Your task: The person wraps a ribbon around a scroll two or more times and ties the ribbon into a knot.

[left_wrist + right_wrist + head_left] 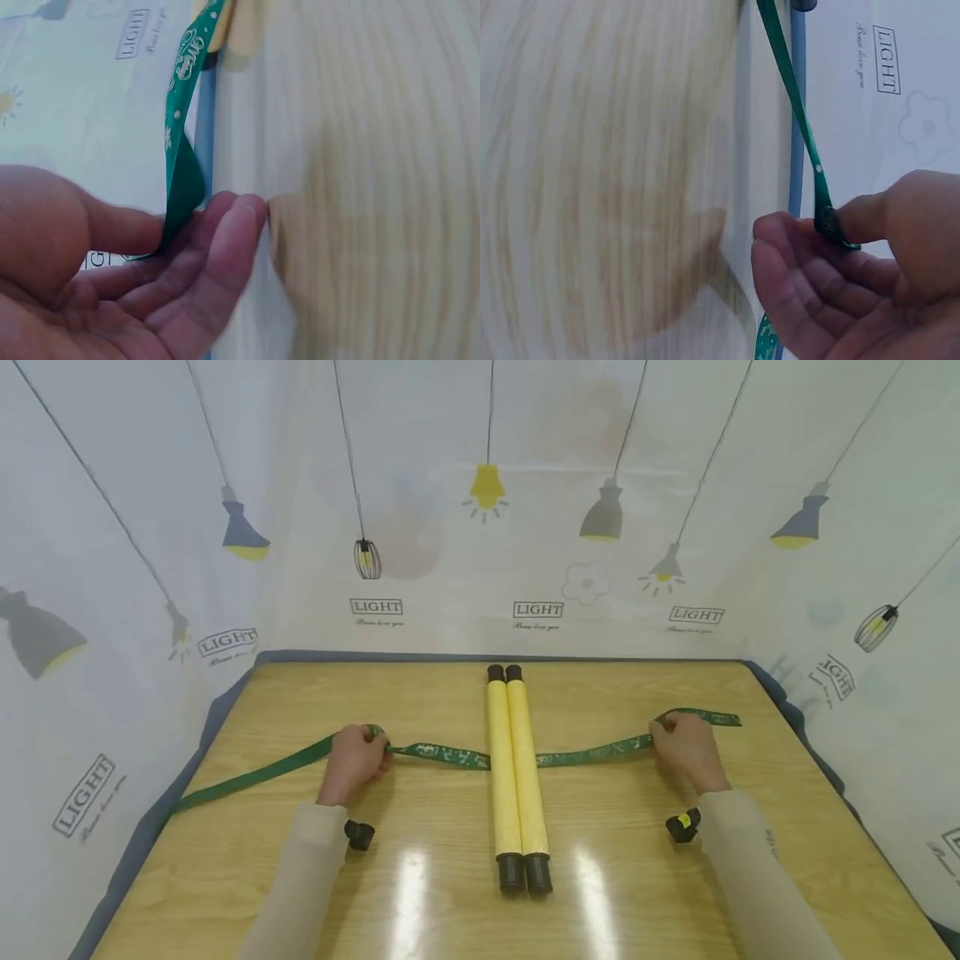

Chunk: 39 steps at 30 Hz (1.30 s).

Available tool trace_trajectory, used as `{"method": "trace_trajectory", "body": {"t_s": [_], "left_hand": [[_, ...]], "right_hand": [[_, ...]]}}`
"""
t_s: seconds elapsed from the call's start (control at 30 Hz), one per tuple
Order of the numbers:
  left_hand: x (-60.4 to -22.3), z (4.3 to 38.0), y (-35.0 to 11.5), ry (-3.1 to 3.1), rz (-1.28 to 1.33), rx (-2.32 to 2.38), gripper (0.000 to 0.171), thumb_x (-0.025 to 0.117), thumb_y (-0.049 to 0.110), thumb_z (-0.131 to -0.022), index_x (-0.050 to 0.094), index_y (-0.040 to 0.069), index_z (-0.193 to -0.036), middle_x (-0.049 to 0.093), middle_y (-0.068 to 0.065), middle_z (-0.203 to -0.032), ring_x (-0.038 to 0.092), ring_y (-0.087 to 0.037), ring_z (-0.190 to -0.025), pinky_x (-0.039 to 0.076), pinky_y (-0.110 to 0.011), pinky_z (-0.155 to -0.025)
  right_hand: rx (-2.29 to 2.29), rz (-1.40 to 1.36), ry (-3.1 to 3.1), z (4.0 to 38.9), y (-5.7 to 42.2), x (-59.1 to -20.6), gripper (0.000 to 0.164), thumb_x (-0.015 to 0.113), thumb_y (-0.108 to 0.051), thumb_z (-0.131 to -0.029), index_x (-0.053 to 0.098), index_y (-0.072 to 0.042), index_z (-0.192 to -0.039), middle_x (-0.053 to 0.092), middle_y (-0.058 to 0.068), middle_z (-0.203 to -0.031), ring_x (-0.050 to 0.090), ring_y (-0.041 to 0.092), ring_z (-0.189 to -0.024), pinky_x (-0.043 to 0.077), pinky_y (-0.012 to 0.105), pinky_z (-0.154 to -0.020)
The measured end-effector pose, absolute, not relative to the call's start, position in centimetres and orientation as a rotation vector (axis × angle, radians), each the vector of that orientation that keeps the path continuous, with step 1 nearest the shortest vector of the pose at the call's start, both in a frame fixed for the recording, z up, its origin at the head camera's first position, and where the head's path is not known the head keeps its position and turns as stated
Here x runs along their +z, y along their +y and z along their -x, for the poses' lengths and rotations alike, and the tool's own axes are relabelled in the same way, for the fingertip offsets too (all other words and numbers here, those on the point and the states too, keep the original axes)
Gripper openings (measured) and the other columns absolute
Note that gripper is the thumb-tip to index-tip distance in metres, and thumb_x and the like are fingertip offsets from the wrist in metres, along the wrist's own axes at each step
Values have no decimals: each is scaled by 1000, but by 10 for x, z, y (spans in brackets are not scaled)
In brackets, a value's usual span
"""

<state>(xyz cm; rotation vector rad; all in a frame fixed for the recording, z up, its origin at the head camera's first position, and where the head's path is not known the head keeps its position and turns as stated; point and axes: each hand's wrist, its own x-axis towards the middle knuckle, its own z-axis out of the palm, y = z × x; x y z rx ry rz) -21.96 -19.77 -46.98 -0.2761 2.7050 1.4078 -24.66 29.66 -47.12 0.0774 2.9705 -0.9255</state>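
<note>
Two yellow sticks with black end caps (517,768) lie side by side on the table, their length running from near to far. A green ribbon (596,753) with a white printed pattern passes beneath them and comes out on both sides. Left of the sticks, my left hand (357,760) pinches the ribbon between thumb and fingers, as the left wrist view also shows. On the other side my right hand (686,747) pinches the ribbon not far from its right end. The stretches between hands and sticks are raised slightly at the hands. Under the sticks the ribbon is hidden.
The wooden table (600,860) has a dark blue edge along its back and sides. A white curtain (465,427) printed with lamps surrounds it. The ribbon's left tail reaches the table's left edge. A small black camera (360,836) sits at each wrist.
</note>
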Motion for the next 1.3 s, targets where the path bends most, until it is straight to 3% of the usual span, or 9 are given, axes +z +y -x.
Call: {"method": "trace_trajectory", "body": {"t_s": [0.03,0.1,0.23,0.37,0.47,0.7,0.93,1.07,1.3], "left_hand": [[-469,220,-196,2701,275,1451,28,47,16,-105,65,-6,-106,70,-20,-88,70,-27,-72,57,-34,-63],[-466,221,-194,2729,242,1493,29,47,16,-105,65,-6,-109,70,-22,-95,70,-30,-82,58,-38,-71],[-462,222,-188,2686,200,1669,26,47,14,-105,63,-4,-116,67,-24,-106,70,-33,-91,56,-44,-76],[-457,226,-181,2565,123,1927,22,49,10,-104,61,-4,-118,65,-25,-109,69,-31,-98,56,-43,-80],[-452,229,-176,2479,8,2094,20,50,8,-104,60,-5,-115,67,-23,-109,67,-30,-101,54,-43,-84],[-438,234,-163,2244,-217,2293,30,49,23,-105,59,-4,-114,62,-29,-108,67,-34,-97,54,-45,-85],[-428,240,-142,2231,-454,2174,35,47,28,-106,58,-5,-112,62,-21,-90,66,-26,-78,57,-43,-76],[-424,243,-129,2278,-578,2089,35,48,24,-105,59,-8,-114,61,-25,-87,63,-20,-73,57,-38,-68],[-412,247,-109,2336,-777,1931,28,48,22,-105,62,-1,-112,61,-23,-86,61,-36,-73,55,-33,-62]], "right_hand": [[-967,-52,2982,247,295,-470,51,43,-28,-105,56,16,-128,56,36,-125,57,48,-106,50,56,-83],[-1044,-35,2985,250,291,-468,47,41,-26,-105,59,12,-126,60,32,-123,63,39,-91,54,46,-73],[-1202,13,2967,255,285,-465,39,37,-21,-106,67,3,-114,70,20,-103,62,22,-72,48,28,-56],[-1396,25,2841,256,276,-457,39,36,-18,-107,57,5,-131,69,17,-109,67,27,-100,52,38,-85],[-1484,39,2785,256,267,-450,40,36,-16,-108,50,6,-139,67,17,-110,68,26,-99,51,40,-90],[-1646,138,2686,260,244,-434,37,39,-17,-108,57,5,-131,64,21,-102,66,32,-90,55,26,-74],[-1635,333,2631,263,218,-423,32,40,-17,-108,60,5,-121,62,24,-95,62,32,-78,54,30,-65],[-1611,479,2587,262,201,-418,30,40,-14,-108,61,8,-113,60,21,-88,60,30,-71,54,34,-62],[-1590,597,2500,256,172,-414,28,40,-14,-108,60,5,-107,58,18,-81,55,43,-70,50,36,-57]]}}
